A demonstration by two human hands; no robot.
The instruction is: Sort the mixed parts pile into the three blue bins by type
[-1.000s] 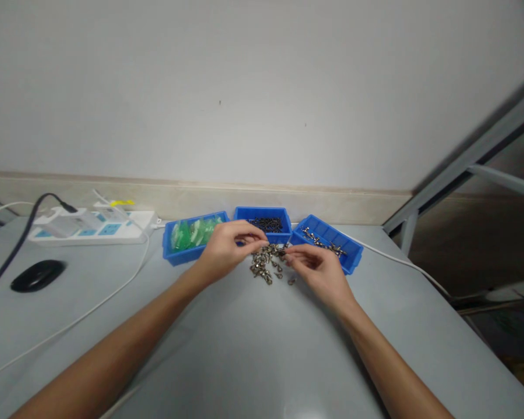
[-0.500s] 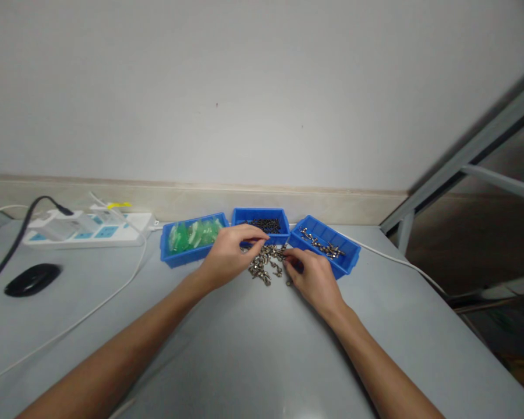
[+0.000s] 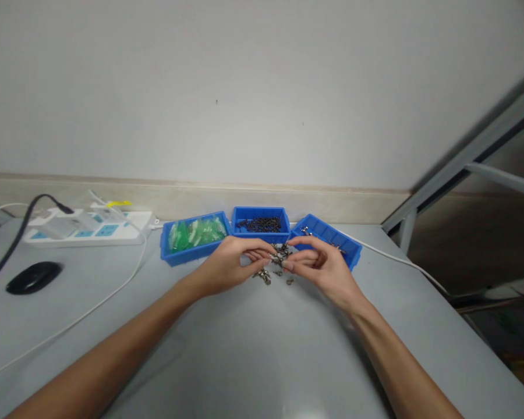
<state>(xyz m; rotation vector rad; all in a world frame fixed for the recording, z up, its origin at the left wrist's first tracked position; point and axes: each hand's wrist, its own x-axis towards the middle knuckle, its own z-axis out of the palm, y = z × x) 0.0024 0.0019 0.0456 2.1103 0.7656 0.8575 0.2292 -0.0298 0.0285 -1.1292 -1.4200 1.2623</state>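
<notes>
Both my hands hover over a loose pile of small metal screws (image 3: 264,277) on the grey table, fingertips facing each other a short way apart. My left hand (image 3: 229,265) is curled, thumb and fingertips brought together at the pile's left side; what sits between them is too small to make out. Bent the same way at the right, my right hand (image 3: 325,269) has its index finger raised and its thumb near the curled fingers, their contents unclear. The hands hide much of the pile. One small metal piece (image 3: 290,281) lies apart, below the right thumb.
Behind the pile stands a blue bin (image 3: 262,237) of dark screws. To its left, another blue bin (image 3: 192,256) holds green-looking plastic bags; a third bin (image 3: 353,253), at right, holds metal screws. A power strip (image 3: 131,237), black mouse (image 3: 34,278) and white cable (image 3: 109,298) lie left.
My right hand has lifted and turned, its index finger now away from the thumb. My left hand has moved slightly down and right, uncovering the dark screws in the middle bin.
</notes>
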